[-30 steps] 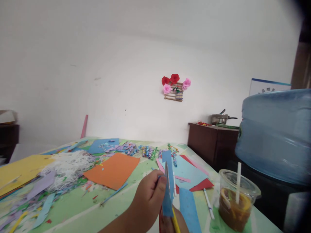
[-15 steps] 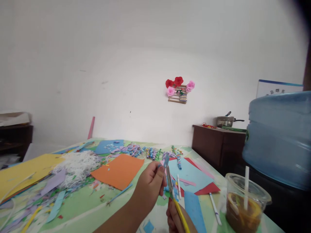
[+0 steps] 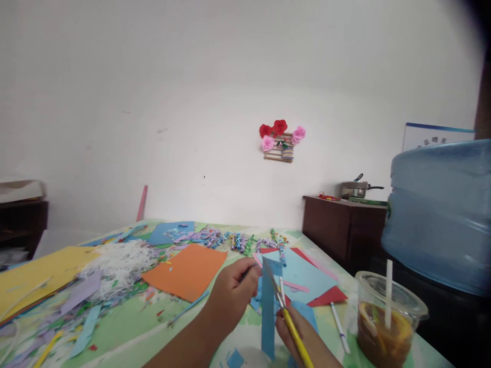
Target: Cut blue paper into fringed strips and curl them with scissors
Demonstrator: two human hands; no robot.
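Observation:
My left hand point(image 3: 237, 287) is closed in a pinch, its fingertips at the upper left edge of a blue paper strip point(image 3: 267, 312). A small dark bit shows inside its curled fingers; I cannot make it out. The strip hangs down between my hands, its top bent over to the right. My right hand point(image 3: 297, 327) grips a pair of scissors point(image 3: 294, 338) by the yellow handles. The metal blades point up and left, crossing the strip's upper part. Whether they are cutting it I cannot tell. Blue paper scraps point(image 3: 235, 359) lie below.
Orange paper point(image 3: 187, 271), yellow sheets point(image 3: 42, 271) and white shredded paper point(image 3: 118, 266) spread to the left. Light blue paper point(image 3: 307, 276) lies beyond my right hand. Curled paper pieces point(image 3: 238, 242) line the back. A drink cup point(image 3: 387, 322) stands near the right edge.
The long blue strip now hangs unrolled beside my left fingers, where only a small blue piece showed before. My right hand and the scissors have shifted slightly right and up.

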